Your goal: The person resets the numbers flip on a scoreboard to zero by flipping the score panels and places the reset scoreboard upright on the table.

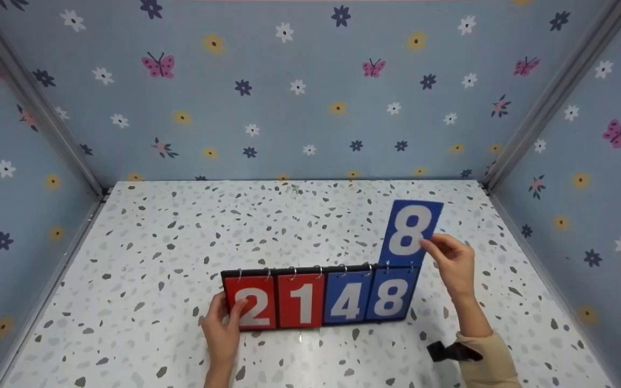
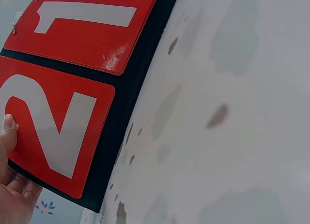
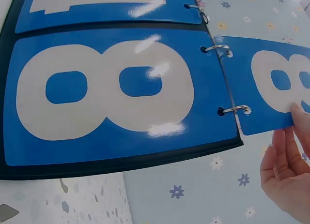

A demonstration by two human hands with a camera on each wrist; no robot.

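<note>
A flip scoreboard (image 1: 322, 324) with a black backing stands tilted on the table, showing red cards 2 and 1 and blue cards 4 and 8. My left hand (image 1: 221, 328) grips its left edge, thumb on the red 2 card (image 2: 72, 137) and fingers behind. At the right end, my right hand (image 1: 457, 264) pinches a raised blue 8 card (image 1: 410, 229) by its right edge. That card stands up above the rings (image 3: 235, 109), still threaded on them. Below it lies another blue 8 card (image 3: 106, 88), flat against the backing.
The speckled white table (image 1: 181, 231) is enclosed by blue panels (image 1: 310, 64) with flowers and butterflies at the back and both sides. A black strap (image 1: 453, 352) is around the right wrist, by a beige sleeve (image 1: 485, 361).
</note>
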